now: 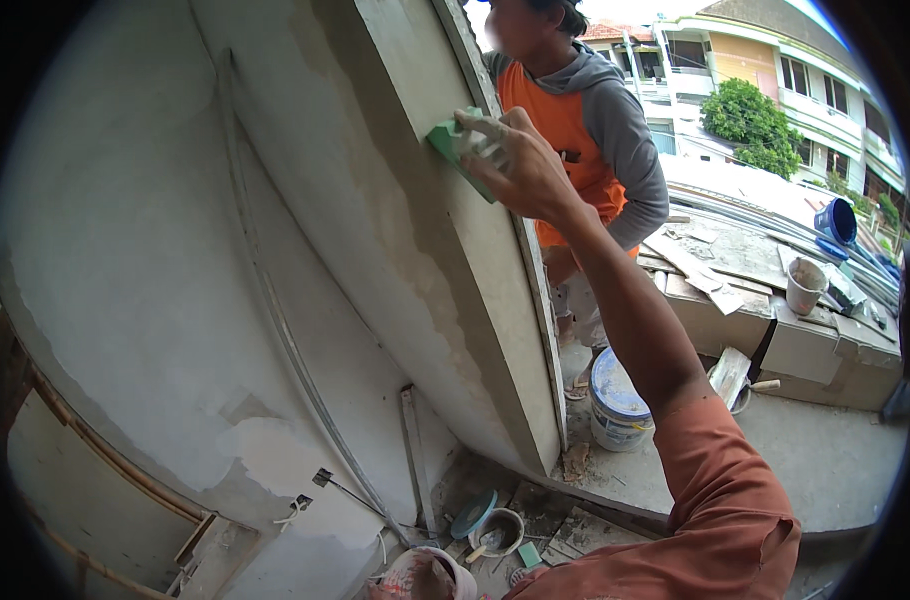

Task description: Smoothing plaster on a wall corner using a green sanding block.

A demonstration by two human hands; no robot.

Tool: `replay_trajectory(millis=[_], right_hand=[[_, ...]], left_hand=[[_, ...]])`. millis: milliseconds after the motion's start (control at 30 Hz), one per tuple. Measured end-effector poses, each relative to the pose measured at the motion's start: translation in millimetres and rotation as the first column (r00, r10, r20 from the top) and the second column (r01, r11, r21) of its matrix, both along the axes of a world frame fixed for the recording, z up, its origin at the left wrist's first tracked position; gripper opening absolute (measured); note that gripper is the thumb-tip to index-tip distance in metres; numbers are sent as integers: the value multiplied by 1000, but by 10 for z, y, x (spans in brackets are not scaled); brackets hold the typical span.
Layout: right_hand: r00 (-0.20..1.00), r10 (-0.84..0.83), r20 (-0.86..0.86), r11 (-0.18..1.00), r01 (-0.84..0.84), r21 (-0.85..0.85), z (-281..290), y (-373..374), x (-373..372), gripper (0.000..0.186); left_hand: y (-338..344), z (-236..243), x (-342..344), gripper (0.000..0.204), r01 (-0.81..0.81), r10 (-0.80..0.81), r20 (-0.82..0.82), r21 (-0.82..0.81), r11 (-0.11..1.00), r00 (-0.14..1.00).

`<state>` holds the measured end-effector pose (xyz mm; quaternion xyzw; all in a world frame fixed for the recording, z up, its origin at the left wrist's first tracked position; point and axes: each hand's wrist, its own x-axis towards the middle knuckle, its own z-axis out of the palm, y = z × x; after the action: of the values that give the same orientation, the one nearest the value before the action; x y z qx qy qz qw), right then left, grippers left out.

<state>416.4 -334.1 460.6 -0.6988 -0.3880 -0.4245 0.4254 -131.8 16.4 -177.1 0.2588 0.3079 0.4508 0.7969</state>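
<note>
My right hand [523,168] reaches up and out, its fingers wrapped round a green plastering float [441,139]. The float lies against the narrow grey face of a plastered wall end [490,265], near its upper part. Along this face, the plaster borders a darker, damp-looking band [430,255] on the adjoining wall. A straight pale edging strip [541,310] runs down the outer corner, just beyond my hand. My left hand is out of view.
Another person in an orange and grey top [625,130] stands just beyond the wall end. A lidded bucket [615,405] stands outside. Below are a tub [445,575], a bowl [500,530] and a leaning metal bar [275,300]. Boards [695,270] lie on the ledge at right.
</note>
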Motion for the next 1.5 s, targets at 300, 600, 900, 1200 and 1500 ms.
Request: replay_trajectory(millis=[300, 600, 900, 1200, 1500], right_hand=[[978, 192, -77, 975, -181, 130, -969, -138, -270, 58], [978, 89, 186, 970, -128, 207, -689, 303, 15, 60], [979, 159, 127, 960, -184, 212, -324, 18, -197, 58], [669, 379, -639, 667, -676, -313, 1035, -393, -143, 55], [997, 75, -24, 995, -73, 74, -1688, 31, -207, 59]], left_hand=[[-334, 846, 301, 50, -234, 101, -633, -131, 963, 768], [-729, 1370, 124, 40, -165, 122, -591, -20, 986, 797], [-954, 1754, 476, 37, -274, 158, -635, -88, 958, 756], [-1150, 1994, 687, 34, -302, 194, -679, -42, 952, 708], [-901, 1826, 599, 31, -202, 124, -602, -64, 977, 789]])
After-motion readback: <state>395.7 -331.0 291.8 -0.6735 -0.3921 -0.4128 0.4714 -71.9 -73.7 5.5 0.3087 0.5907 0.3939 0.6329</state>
